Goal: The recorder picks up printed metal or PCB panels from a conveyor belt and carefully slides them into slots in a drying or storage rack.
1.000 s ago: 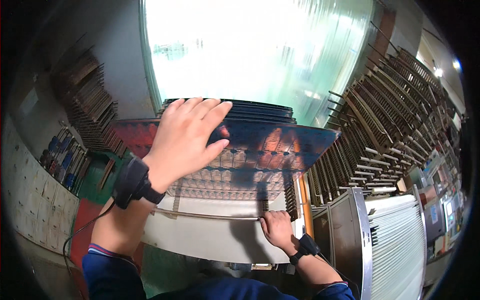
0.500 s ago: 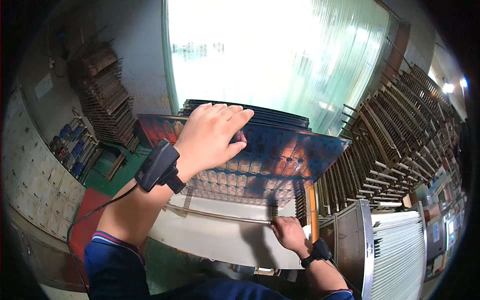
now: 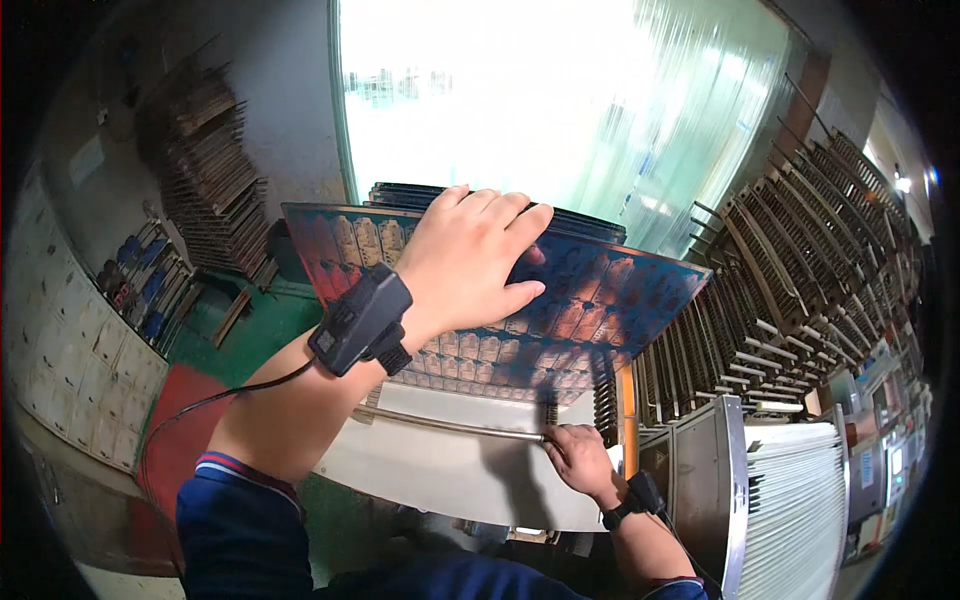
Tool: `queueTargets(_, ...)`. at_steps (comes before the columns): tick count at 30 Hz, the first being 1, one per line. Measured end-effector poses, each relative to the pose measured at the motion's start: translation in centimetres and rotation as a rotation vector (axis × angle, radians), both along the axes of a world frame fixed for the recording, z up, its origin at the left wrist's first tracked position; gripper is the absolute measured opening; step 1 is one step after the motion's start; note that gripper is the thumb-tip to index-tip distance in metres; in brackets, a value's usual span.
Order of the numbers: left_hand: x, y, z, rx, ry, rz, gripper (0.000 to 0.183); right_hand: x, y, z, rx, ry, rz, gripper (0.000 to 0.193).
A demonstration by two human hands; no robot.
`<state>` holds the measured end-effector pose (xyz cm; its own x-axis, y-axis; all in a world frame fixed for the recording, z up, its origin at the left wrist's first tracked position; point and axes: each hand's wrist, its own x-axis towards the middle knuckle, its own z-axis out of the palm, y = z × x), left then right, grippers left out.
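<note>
Several large, dark circuit board panels stand packed one behind another in front of me. The nearest circuit board panel point(image 3: 590, 300) shows rows of copper-coloured patterns and leans away. My left hand point(image 3: 475, 255) is curled over its top edge, thumb on the near side; the fingertips are partly hidden. Low on the right, my right hand point(image 3: 580, 462) is closed round the end of a thin metal rod point(image 3: 455, 429). This rod runs across below the panels, over a white surface point(image 3: 430, 470). Dark toothed strips point(image 3: 605, 400) stand beside the panels' right end.
Slatted racks point(image 3: 790, 240) lean at the right, above a metal-sided unit with white ribs point(image 3: 795, 500). A green strip curtain point(image 3: 690, 120) hangs ahead. More stacked racks point(image 3: 215, 165) and pale lockers point(image 3: 80, 360) line the left. An orange post point(image 3: 629, 420) rises near my right hand.
My left hand has slid to the right along the top edge of the panels. My right hand keeps its hold on the rod. The whole view has shifted slightly.
</note>
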<state>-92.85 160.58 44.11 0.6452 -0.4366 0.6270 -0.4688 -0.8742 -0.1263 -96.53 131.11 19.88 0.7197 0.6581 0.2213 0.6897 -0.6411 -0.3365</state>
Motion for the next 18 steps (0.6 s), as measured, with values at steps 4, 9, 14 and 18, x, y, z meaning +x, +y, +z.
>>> queueTargets(4, 0.5, -0.1, 1.0, 0.059, 0.076, 0.016, 0.060, 0.1, -0.4, 0.3, 0.101, 0.051, -0.015, 0.028)
queueTargets(9, 2.1, -1.5, 2.9, -0.002, -0.297, -0.073, 0.053, -0.1, -0.3, 0.2, 0.009, 0.003, 0.003, 0.028)
queueTargets(14, 2.8, -2.7, -1.0, 0.251, 0.331, -0.031, 0.046, 0.0, 0.4, 0.5, 0.050, 0.010, 0.005, 0.028)
queueTargets(18, 2.9, -1.7, -6.8, 0.250, 0.181, -0.202, 0.051, 0.0, 0.4, 0.4, 0.061, 0.008, 0.001, 0.030)
